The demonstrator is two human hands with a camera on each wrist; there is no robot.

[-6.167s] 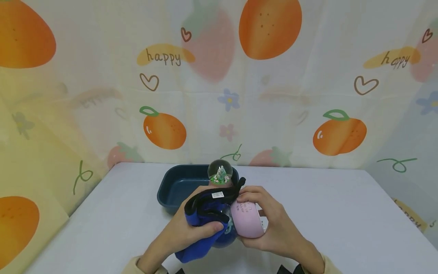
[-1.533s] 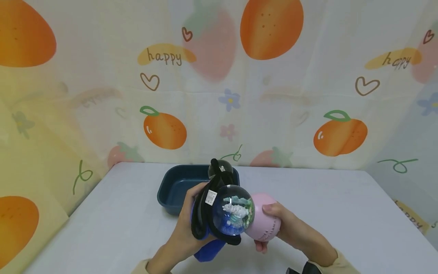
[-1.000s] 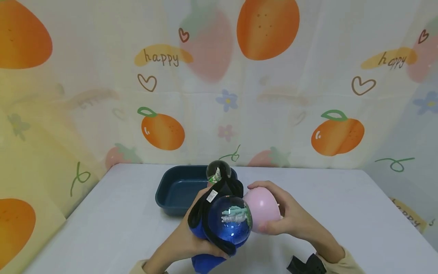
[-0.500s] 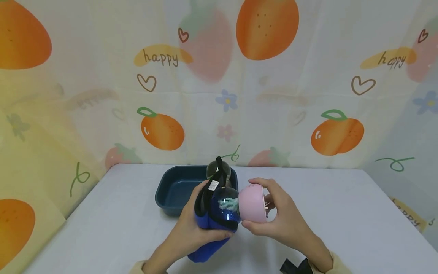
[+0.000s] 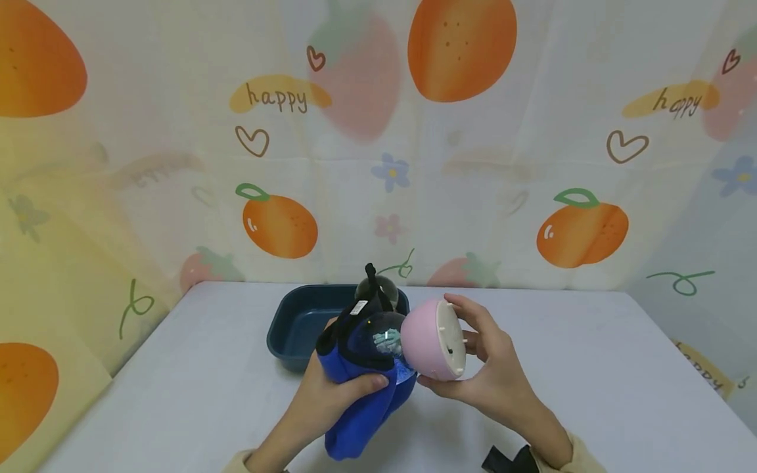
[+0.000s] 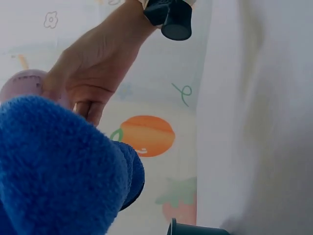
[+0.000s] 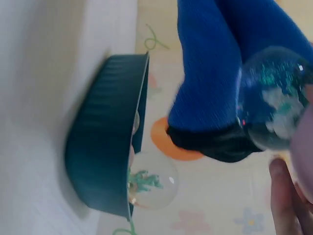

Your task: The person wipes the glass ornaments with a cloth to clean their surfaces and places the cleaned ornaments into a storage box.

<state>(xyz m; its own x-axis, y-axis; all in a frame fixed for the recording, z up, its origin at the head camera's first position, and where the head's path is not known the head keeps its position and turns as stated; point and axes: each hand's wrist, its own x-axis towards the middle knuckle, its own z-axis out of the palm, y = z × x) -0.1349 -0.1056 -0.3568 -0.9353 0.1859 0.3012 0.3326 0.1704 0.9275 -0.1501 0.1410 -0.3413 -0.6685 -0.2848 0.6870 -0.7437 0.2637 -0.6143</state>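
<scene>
In the head view my right hand (image 5: 493, 374) holds a snow globe (image 5: 422, 341) by its pink base, tipped on its side. The base's white underside, with small pegs, faces right. My left hand (image 5: 331, 401) grips a blue plush cloth (image 5: 357, 420) with black edging and a white label, folded around the glass ball. Turquoise and white figures show inside the ball. From the right wrist, the glass (image 7: 274, 98) lies against the cloth (image 7: 210, 73). In the left wrist view the cloth (image 6: 58, 166) covers most of the near side, with the right hand (image 6: 98, 63) beyond.
A dark teal tray (image 5: 280, 338) stands at the back of the white table (image 5: 562, 355). Another snow globe (image 7: 154, 181) sits in it, its clear ball above the rim. A black wrist device (image 5: 511, 460) is by the right sleeve. A fruit-print curtain (image 5: 485, 171) hangs behind.
The snow globe has been turned in the cloth, so its base's underside now shows to the right. The cloth has folded further over the ball. The tray has stayed put.
</scene>
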